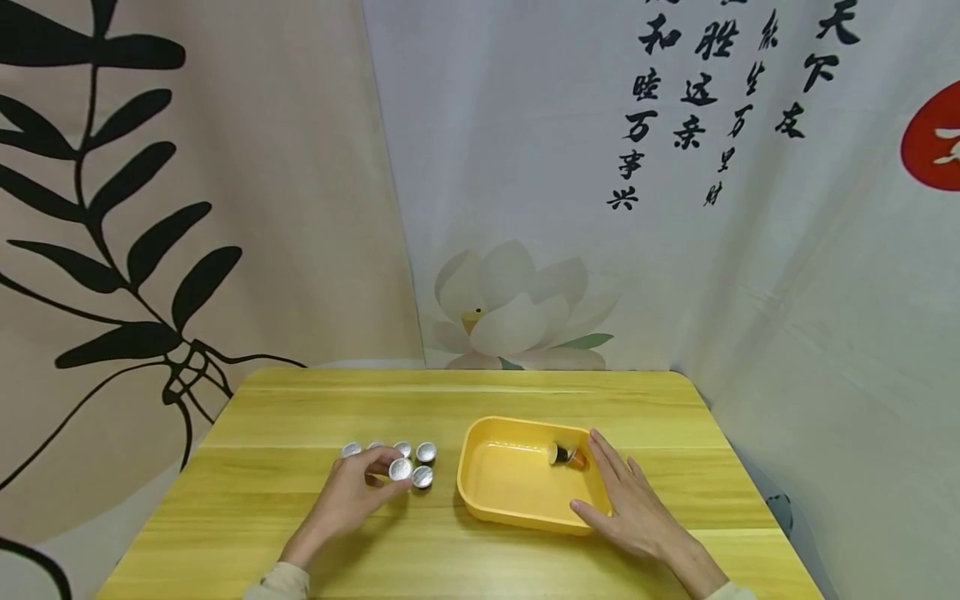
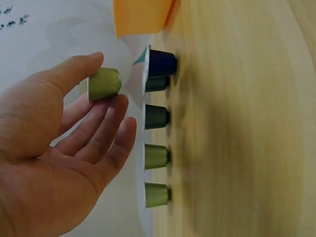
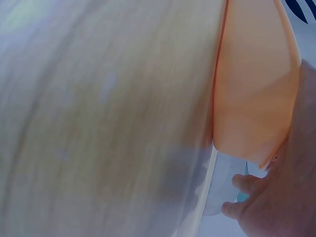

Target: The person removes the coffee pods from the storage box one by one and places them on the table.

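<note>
head, left hand (image 1: 352,493): is pinching 1 green capsule (image 1: 401,469) near 5 standing capsules (image 1: 422,477)
head, right hand (image 1: 632,507): is resting on the tray (image 1: 510,479), fingers apart
left wrist, green capsule: is hovering above the table (image 2: 237,123)
right wrist, tray: is touching the right hand

Capsules (image 2: 156,156): metallic-looking walls, smooth, soft satin sheen.
Lids (image 1: 426,452): silver, foil-like metal, shiny.
Tray (image 1: 510,492): plastic by look, smooth; glossy inside with highlights, outer wall nearer matt.
Surface (image 1: 187,517): wood grain, smooth, low sheen; solid wood or laminate, cannot tell.
Backdrop (image 1: 525,167): printed cloth, matt, softly creased.
Sleeves (image 1: 279,581): cloth, matt.
</note>
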`<state>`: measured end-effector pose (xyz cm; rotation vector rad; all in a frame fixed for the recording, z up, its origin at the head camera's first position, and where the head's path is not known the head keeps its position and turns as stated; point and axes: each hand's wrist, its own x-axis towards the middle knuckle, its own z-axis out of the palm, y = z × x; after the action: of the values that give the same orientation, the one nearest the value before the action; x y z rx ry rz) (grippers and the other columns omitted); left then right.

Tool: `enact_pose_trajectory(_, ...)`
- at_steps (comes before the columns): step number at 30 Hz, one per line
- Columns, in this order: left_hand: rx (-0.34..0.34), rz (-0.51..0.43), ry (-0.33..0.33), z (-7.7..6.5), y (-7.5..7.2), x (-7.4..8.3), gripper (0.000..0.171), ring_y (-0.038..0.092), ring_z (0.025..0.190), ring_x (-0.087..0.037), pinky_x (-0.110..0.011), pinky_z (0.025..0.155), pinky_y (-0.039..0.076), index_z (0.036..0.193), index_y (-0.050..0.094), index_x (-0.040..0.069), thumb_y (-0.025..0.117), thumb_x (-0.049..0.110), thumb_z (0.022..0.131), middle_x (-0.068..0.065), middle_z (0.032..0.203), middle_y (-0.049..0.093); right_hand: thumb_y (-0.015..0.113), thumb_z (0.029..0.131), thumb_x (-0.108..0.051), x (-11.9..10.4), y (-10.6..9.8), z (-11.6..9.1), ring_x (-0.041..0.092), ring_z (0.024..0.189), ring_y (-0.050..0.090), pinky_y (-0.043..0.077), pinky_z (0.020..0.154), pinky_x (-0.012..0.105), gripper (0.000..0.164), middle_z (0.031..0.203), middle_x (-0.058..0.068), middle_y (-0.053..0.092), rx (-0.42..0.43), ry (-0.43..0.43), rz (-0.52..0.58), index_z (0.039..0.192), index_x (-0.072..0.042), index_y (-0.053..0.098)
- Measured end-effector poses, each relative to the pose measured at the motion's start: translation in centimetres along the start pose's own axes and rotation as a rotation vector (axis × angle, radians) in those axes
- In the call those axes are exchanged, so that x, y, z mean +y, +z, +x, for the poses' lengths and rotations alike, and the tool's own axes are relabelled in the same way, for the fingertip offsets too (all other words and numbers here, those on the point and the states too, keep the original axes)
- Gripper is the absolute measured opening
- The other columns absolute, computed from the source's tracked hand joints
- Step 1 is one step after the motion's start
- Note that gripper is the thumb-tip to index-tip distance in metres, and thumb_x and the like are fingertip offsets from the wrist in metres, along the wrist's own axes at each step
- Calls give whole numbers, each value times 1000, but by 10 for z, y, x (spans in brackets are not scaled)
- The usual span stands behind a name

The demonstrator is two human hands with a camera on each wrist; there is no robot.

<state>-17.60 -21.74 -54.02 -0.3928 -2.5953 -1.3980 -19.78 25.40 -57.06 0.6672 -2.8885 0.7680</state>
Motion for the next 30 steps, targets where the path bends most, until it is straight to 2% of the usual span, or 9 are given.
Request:
enact_pose_trajectory(3, -13, 2, -47, -1, 0, -2, 30, 77, 98, -11, -27, 82, 67, 120, 82, 11, 94, 20, 94, 2, 110, 83, 72, 107, -56, 0, 0, 0, 47, 168, 38, 23, 132, 85, 101, 191, 13, 18, 0, -3, 1, 181, -8, 21)
enact_pose_trajectory(4, -21, 15, -104, -1, -1, 2, 31, 78, 99, -12, -28, 85, 67, 119, 82, 12, 95, 21, 92, 3, 110, 83, 72, 107, -56, 0, 1, 0, 47, 168, 39, 23, 132, 85, 101, 191, 13, 18, 1, -4, 0, 181, -8, 21)
enact_pose_trajectory(7, -30, 37, -169, -1, -2, 1, 30, 79, 102, -14, -28, 88, 67, 120, 83, 13, 95, 21, 94, 1, 113, 84, 72, 107, -56, 0, 1, 0, 48, 168, 39, 24, 132, 85, 101, 191, 12, 18, 4, -7, -1, 181, -8, 21)
enact_pose_trajectory(15, 23, 100, -267, -2, 5, -5, 28, 80, 98, -12, -31, 90, 68, 114, 83, 14, 97, 21, 91, -1, 111, 85, 72, 107, -55, -1, 0, -1, 49, 168, 39, 23, 132, 85, 101, 191, 13, 17, 7, -5, -1, 180, -7, 21)
enact_pose_trajectory(20, 37, 126, -283, -2, 9, -10, 30, 80, 98, -13, -32, 88, 68, 113, 83, 13, 98, 23, 90, -1, 111, 85, 72, 107, -55, -1, -1, -1, 48, 168, 39, 25, 132, 85, 101, 191, 13, 18, 8, -7, -6, 180, -7, 22)
enact_pose_trajectory(25, 39, 151, -276, -3, 11, -11, 29, 78, 97, -12, -32, 87, 68, 112, 83, 14, 98, 23, 89, 0, 110, 84, 71, 107, -57, -1, -1, -1, 48, 168, 39, 24, 132, 84, 101, 191, 12, 17, 4, -4, -2, 181, -8, 22)
enact_pose_trajectory(30, 37, 150, -268, -3, 13, -13, 32, 77, 96, -12, -29, 85, 67, 114, 83, 11, 98, 22, 89, 0, 110, 84, 71, 107, -58, 0, -1, 0, 47, 168, 39, 24, 132, 84, 101, 191, 11, 18, 2, -8, 0, 181, -9, 22)
